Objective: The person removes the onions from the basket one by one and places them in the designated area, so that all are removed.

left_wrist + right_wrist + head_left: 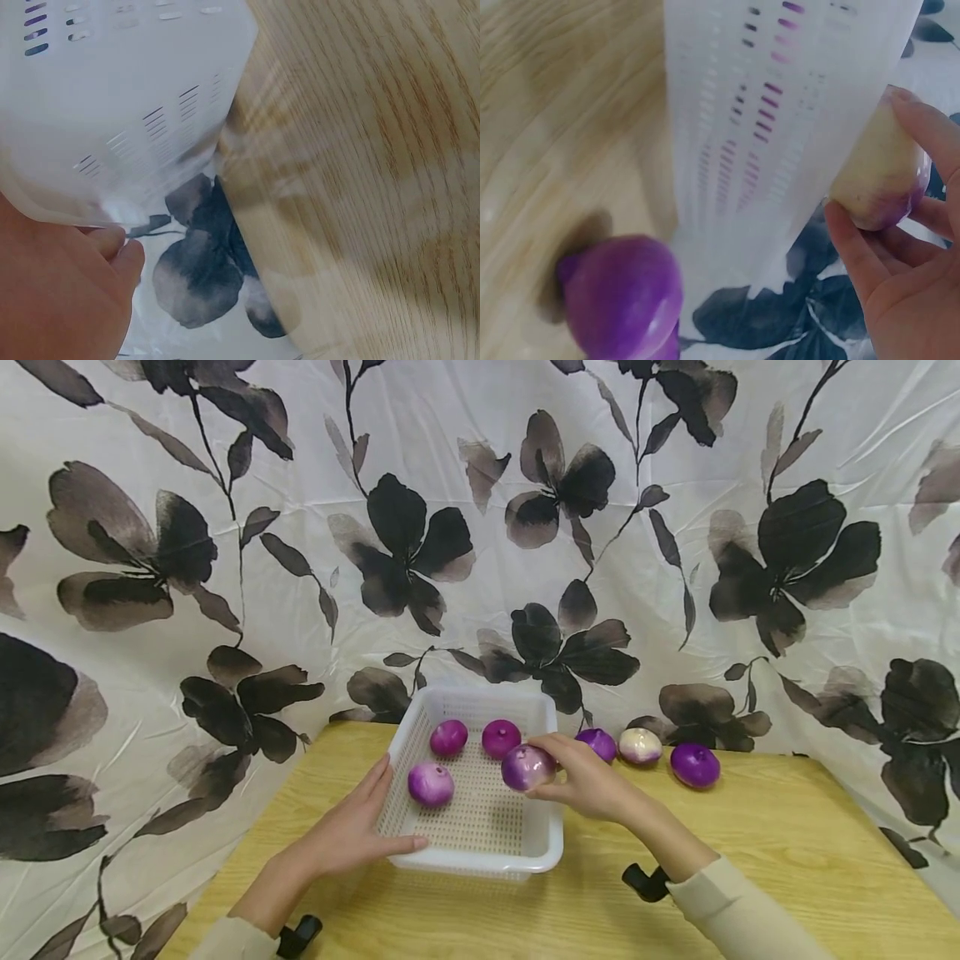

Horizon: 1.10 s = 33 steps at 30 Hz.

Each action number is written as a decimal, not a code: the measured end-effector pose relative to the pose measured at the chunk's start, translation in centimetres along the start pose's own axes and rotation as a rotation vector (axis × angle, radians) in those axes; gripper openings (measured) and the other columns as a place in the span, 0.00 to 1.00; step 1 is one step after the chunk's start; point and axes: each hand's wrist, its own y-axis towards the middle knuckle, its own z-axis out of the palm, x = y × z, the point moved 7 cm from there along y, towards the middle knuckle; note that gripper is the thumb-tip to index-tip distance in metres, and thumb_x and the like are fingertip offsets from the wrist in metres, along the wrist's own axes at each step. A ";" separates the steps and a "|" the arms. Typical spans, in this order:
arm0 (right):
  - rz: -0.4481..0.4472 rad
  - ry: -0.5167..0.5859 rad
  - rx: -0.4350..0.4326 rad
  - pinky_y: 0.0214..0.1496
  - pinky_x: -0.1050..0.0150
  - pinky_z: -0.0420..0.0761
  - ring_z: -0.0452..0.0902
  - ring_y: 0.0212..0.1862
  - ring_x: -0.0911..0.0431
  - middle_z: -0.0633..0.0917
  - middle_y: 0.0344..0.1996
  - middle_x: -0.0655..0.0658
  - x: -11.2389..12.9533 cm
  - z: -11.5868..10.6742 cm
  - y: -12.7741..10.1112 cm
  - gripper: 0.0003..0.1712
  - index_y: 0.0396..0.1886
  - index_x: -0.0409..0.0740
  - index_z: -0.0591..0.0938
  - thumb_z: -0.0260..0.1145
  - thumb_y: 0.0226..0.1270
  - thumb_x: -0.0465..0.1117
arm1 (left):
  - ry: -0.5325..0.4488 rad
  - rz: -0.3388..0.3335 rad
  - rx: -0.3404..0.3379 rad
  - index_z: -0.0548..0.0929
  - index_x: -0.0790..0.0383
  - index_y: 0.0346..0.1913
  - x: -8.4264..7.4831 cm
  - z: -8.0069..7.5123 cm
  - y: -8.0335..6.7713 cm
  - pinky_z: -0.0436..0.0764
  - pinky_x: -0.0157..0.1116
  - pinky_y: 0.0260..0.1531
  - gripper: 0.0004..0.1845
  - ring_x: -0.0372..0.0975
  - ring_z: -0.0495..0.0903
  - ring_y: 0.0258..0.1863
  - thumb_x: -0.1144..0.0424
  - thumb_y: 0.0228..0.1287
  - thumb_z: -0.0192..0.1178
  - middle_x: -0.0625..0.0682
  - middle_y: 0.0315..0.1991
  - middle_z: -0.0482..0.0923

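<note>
A white perforated plastic basket [474, 860] stands on the table. My left hand [347, 837] holds its near left corner, with the thumb along the front rim and the fingers on the left side. My right hand [592, 781] grips a purple and cream turnip [528, 768] over the basket's right edge. In the right wrist view, the thumb and fingers are curled around this turnip [881, 176]. Inside the basket lie a magenta turnip [448, 738], another magenta turnip [501, 739] and a pale purple turnip [431, 785].
Right of the basket, a purple turnip [596, 744], a mostly cream turnip [640, 747] and a deep purple turnip [695, 766] sit in a row on the wooden table [780, 852]. A floral cloth [480, 602] hangs behind the table.
</note>
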 end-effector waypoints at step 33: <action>0.066 -0.052 -0.078 0.57 0.45 0.83 0.81 0.56 0.43 0.82 0.59 0.36 -3.9 -4.0 -5.2 0.37 0.64 0.33 0.77 0.80 0.59 0.43 | -0.002 -0.022 0.014 0.45 0.71 0.81 -0.2 -0.2 -0.1 0.58 0.62 0.73 0.72 0.63 0.49 0.78 0.22 0.50 0.64 0.63 0.83 0.36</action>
